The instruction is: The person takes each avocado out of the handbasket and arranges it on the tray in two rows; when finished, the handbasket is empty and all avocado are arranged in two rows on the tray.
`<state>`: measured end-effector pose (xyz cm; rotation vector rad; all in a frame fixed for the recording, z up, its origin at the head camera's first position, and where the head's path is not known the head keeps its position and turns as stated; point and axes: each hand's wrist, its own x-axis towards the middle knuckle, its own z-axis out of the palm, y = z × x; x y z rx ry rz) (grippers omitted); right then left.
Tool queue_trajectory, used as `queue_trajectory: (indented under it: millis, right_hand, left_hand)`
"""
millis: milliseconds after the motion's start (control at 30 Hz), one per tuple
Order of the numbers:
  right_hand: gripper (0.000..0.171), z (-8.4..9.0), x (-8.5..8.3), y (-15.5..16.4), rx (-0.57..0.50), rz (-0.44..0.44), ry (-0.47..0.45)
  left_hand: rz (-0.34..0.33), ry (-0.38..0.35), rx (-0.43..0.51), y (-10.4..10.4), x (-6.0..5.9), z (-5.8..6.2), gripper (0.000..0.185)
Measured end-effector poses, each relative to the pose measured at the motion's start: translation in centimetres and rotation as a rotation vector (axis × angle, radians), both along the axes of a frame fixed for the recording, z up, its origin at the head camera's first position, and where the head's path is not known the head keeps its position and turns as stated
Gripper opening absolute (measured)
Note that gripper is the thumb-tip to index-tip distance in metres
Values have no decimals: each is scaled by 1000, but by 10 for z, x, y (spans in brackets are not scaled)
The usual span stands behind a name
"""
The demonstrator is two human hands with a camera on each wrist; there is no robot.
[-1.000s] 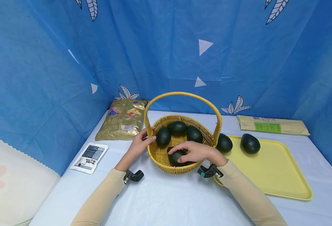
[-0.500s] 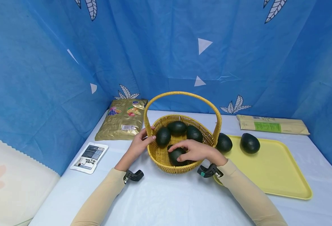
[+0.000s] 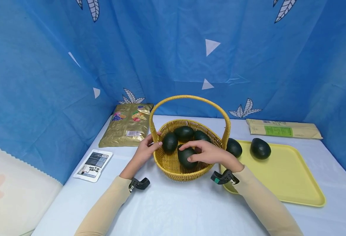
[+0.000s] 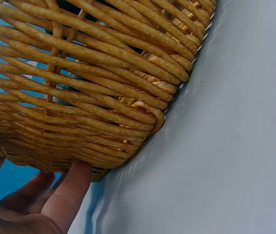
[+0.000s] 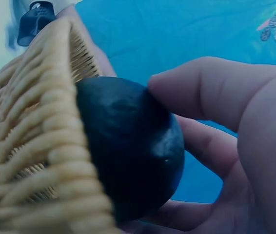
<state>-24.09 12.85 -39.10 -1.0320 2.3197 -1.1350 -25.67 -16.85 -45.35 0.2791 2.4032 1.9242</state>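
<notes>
Judging by how things lie, we are partway through: two avocados (image 3: 260, 148) already sit on the yellow tray (image 3: 282, 177), while three others (image 3: 184, 132) wait in the wicker basket (image 3: 173, 167). Our right hand (image 3: 208, 153) curls round a fourth avocado (image 3: 187, 157), held just above the basket's near rim. Our left hand (image 3: 144, 151) grips the basket's left rim, steadying it on the worktop (image 3: 173, 209).

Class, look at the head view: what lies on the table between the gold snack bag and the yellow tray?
The wicker basket of dark avocados, which the left hand holds at the rim; the head view shows it.
</notes>
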Motion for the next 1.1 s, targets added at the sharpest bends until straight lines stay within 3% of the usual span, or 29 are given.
queue_trajectory:
  millis: [333, 600, 933, 1100]
  right_hand:
    - [44, 16, 14, 33, -149, -35, -101]
    - [40, 27, 31, 73, -293, 23, -118]
    - [53, 26, 45, 128, -302, 48, -68]
    - [58, 26, 50, 161, -303, 42, -96]
  left_hand:
    - [6, -14, 5, -1, -1, -1, 47]
    - [-3, 14, 8, 0, -2, -1, 47]
    - [2, 0, 12, 0, 0, 0, 48]
    - [4, 6, 7, 2, 1, 0, 49]
